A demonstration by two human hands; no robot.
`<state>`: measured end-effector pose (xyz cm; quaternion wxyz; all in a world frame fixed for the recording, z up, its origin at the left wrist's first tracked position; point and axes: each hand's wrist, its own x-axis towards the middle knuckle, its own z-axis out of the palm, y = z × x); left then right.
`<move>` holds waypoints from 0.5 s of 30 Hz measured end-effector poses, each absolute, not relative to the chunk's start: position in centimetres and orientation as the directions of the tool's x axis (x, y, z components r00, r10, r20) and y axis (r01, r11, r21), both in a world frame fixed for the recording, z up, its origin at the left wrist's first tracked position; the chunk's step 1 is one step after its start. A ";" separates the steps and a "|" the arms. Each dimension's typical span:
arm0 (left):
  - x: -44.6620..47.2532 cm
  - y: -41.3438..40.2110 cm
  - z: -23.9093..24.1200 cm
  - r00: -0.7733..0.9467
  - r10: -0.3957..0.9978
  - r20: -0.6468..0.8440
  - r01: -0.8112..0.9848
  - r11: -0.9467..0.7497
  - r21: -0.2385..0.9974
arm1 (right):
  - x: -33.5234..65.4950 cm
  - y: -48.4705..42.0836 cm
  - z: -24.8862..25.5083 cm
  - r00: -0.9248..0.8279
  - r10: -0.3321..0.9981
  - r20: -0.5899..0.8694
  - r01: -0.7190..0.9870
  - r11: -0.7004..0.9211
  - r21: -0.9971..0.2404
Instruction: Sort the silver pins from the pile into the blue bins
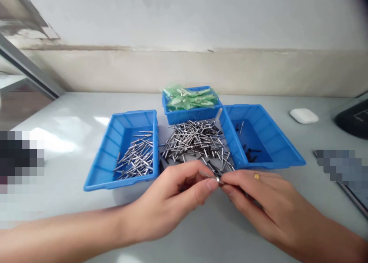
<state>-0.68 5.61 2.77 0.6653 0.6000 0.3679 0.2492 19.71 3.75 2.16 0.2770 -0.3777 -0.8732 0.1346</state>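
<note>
Just in front of the pile, my left hand and my right hand meet fingertip to fingertip. Between them is a small metal blind rivet, its thin pin pointing left. My left thumb and index finger pinch it from one side, my right fingertips close on its other end. Something dark and thin shows under the right fingers, too hidden to name. Beyond the hands lies a loose pile of silver and dark rivets. Silver rivets lie in the left blue tray; a few dark ones lie in the right blue tray.
A third blue tray behind the pile holds green plastic packets. To the right are a white case, a black object and a blurred-out flat device. A wall closes off the table's back.
</note>
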 end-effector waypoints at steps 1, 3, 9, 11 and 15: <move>-0.6 5.6 2.7 0.602 0.777 -0.185 0.111 0.147 0.983 | 19.7 3.7 2.1 -0.567 0.737 0.368 0.582 0.674 -0.454; -0.5 5.5 2.7 0.604 0.779 -0.169 0.112 0.127 0.985 | 19.8 3.7 2.1 -0.573 0.742 0.348 0.579 0.667 -0.469; -0.1 5.4 2.7 0.563 0.823 -0.073 0.098 0.022 0.995 | 19.7 3.8 2.1 -0.575 0.787 0.226 0.590 0.590 -0.551; 0.2 5.3 2.6 0.544 0.839 -0.022 0.099 -0.037 0.994 | 19.6 3.9 2.1 -0.558 0.804 0.205 0.592 0.559 -0.580; 0.6 4.9 2.3 0.489 0.870 0.061 0.136 -0.145 0.980 | 19.2 3.9 2.1 -0.532 0.819 0.215 0.565 0.533 -0.630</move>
